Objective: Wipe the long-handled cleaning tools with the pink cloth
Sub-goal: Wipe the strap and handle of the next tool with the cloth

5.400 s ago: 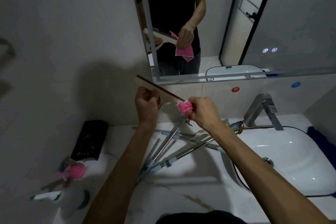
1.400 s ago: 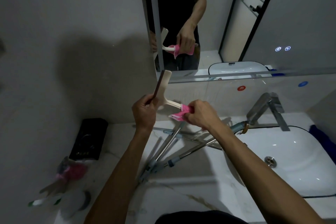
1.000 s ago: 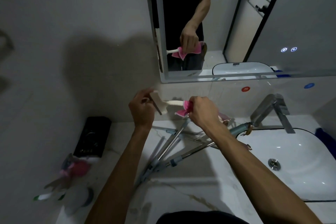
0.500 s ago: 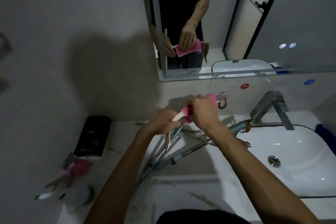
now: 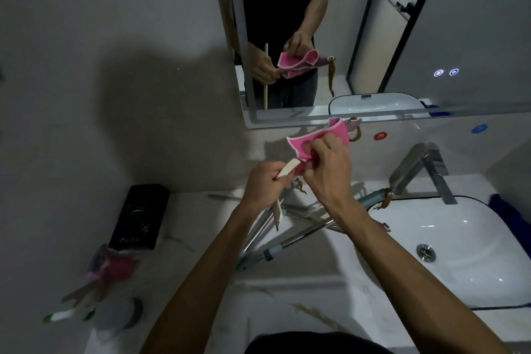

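Note:
My left hand (image 5: 265, 182) grips a cream long-handled tool (image 5: 287, 169) near its head end, and the head hangs down below the fist. Its handle runs up and right, with a brown cord loop at the tip (image 5: 355, 131). My right hand (image 5: 327, 169) holds the pink cloth (image 5: 313, 142) wrapped around that handle, right beside my left hand. Part of the cloth stands up loose above my fingers. On the counter under my hands lie several metal-shafted tools (image 5: 275, 241), crossed over one another.
A white basin (image 5: 459, 253) with a chrome tap (image 5: 416, 169) lies to the right. At the left stand a black box (image 5: 140, 217) and a cup of pink and green items (image 5: 106, 276). The mirror (image 5: 373, 37) hangs on the wall ahead.
The cream tool has swung from head-up to head-down in my left hand. My right hand slid the pink cloth up along the handle, and the cloth has opened out.

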Demonstrator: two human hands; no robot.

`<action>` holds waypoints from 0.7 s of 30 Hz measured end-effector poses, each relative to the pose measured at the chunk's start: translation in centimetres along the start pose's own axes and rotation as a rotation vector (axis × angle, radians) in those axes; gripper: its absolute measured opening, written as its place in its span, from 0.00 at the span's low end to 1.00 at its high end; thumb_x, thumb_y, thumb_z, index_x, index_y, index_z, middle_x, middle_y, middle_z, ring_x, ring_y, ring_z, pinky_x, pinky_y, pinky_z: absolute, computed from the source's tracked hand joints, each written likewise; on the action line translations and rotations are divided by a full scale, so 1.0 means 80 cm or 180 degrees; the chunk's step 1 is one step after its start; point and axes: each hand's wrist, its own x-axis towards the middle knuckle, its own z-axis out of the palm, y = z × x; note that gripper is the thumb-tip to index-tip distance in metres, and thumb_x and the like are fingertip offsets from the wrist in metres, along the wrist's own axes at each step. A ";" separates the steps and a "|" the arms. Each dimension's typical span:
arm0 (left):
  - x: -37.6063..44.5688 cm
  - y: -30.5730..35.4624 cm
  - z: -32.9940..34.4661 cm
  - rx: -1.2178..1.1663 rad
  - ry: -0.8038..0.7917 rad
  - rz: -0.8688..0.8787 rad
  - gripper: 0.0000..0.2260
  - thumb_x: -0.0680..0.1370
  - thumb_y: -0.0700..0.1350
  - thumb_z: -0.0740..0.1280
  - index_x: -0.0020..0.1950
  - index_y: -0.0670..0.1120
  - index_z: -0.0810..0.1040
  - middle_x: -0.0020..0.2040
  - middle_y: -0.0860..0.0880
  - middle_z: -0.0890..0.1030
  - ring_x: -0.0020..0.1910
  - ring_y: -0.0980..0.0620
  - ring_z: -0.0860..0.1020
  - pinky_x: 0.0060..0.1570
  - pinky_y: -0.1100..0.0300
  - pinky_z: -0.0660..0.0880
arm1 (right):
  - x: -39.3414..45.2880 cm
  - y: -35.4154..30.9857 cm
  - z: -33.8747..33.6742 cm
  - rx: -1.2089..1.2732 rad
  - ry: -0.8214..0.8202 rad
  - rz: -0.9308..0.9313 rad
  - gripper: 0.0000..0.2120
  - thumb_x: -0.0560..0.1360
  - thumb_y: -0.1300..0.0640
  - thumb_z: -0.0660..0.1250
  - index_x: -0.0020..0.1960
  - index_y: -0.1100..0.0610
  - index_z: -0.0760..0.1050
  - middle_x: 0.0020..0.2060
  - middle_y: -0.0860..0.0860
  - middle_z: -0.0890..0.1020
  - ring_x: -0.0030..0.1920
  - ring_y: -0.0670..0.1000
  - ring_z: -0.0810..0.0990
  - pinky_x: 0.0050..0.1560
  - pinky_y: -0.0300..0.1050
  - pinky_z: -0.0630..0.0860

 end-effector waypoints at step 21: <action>0.009 0.008 0.013 0.0084 0.1346 -0.0218 0.04 0.76 0.40 0.69 0.41 0.45 0.80 0.30 0.48 0.77 0.29 0.48 0.74 0.31 0.54 0.72 | 0.022 -0.025 -0.010 0.4744 -0.0756 0.2748 0.17 0.86 0.57 0.55 0.62 0.69 0.74 0.47 0.62 0.84 0.48 0.58 0.83 0.58 0.54 0.81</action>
